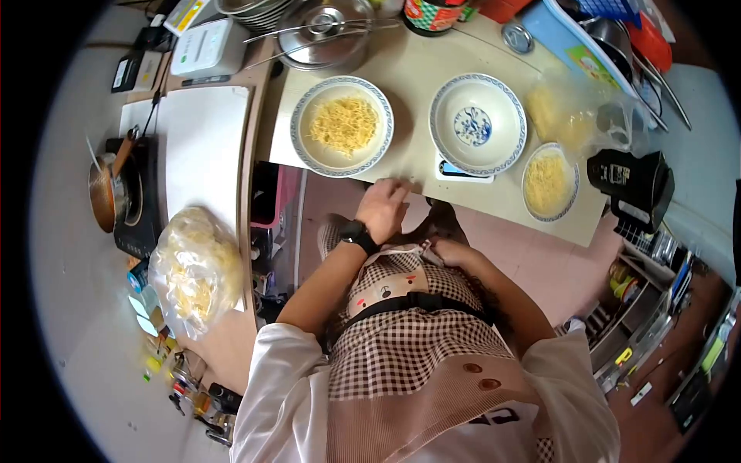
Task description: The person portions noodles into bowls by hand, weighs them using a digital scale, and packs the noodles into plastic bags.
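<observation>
At the table's front edge, my left hand (384, 208) has its fingers loosely extended and holds nothing visible. A black watch is on that wrist. My right hand (449, 251) rests against the checked apron (386, 356) at my lap, its fingers mostly hidden. Nearest my left hand stands a blue-rimmed bowl (306, 147) with yellow noodles (343, 126) in it. To its right, an empty bowl (498, 116) with a blue flower pattern sits on a white kitchen scale (475, 177). A smaller bowl (573, 174) of noodles is near the right corner.
A lidded steel pot (324, 38) with chopsticks across it stands behind the bowls. A plastic bag of noodles (197, 266) lies on the left side table, another bag (571, 116) at the right. A black pitcher (631, 185) and blue bin (575, 42) are at right.
</observation>
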Demonstrator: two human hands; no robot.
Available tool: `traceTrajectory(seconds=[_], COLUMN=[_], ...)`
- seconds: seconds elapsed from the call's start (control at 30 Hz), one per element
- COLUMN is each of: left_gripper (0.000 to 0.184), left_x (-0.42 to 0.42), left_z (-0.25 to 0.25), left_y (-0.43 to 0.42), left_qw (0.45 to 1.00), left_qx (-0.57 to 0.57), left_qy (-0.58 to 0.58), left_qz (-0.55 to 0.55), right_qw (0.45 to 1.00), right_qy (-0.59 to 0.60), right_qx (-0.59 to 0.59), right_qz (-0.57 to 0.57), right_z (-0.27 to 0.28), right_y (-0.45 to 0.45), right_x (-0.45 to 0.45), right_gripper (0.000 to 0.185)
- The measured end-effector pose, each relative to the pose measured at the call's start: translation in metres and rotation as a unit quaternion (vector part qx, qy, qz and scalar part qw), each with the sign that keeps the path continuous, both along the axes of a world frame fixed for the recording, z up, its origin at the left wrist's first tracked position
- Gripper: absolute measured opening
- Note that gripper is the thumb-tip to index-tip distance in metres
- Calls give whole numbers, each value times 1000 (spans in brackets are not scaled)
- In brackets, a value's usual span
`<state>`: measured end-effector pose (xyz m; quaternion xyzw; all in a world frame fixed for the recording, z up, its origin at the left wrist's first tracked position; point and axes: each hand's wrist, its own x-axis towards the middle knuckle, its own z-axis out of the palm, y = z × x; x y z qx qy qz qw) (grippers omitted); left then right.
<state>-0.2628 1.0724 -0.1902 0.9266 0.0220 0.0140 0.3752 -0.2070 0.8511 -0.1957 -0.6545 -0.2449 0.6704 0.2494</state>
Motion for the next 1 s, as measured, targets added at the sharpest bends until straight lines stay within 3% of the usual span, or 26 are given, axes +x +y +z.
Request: traceTrajectory(seconds=[0.03, 0.07, 0.13, 0.17, 0.27, 0.37, 0.47, 0.57, 0.6, 0.67, 0.7, 0.73, 0.87, 1.0], left_gripper=[39, 41, 45, 47, 39, 34, 30, 16, 14, 11, 10, 9, 15, 15], left_x=[5, 10, 2, 5, 33, 71, 83, 75, 68, 52, 43, 36, 27, 42], left_z=[-2, -5, -10, -12, -17, -9, -30, -36, -38, -28, -30, -31, -50, -49], left_y=[-3, -5, -17, -22, -43, -55, -63, -63, -63, -58, -58, -60, -81, -109], left_qw=[1000, 999, 999, 998, 995, 987, 987, 968, 958, 957, 951, 945, 917, 927], left_qx=[11, 6, -8, -25, -31, 24, 22, -73, -109, -34, -3, 29, 12, 39], left_qy=[-23, -23, -13, -17, -38, 4, 20, -16, -23, -50, -65, -80, -79, -67], left_qz=[19, 25, 43, 47, 83, 157, 158, 238, 265, 285, 301, 317, 392, 366], right_qw=[992, 997, 920, 896, 943, 927, 922, 877, 892, 911, 881, 919, 909, 922], right_qy=[-34, 52, 227, 227, 105, 93, 90, 142, 123, 95, 125, 62, 46, 0], right_qx=[71, 26, -69, -121, -74, -78, -111, -168, -167, -147, -132, -91, -108, -113], right_qz=[99, -42, -312, -363, -307, -354, -360, -427, -401, -373, -436, -378, -399, -371], right_z=[-50, -42, 0, 13, 35, 19, 31, 31, 26, 25, 11, 6, 0, -9], right_y=[-34, -47, -64, -67, -72, -99, -106, -120, -133, -150, -164, -176, -202, -237], right_x=[-10, -3, 6, 11, 24, 23, 37, 51, 55, 63, 62, 65, 76, 84], right_gripper=[31, 31, 32, 33, 36, 32, 28, 28, 28, 28, 34, 33, 31, 31])
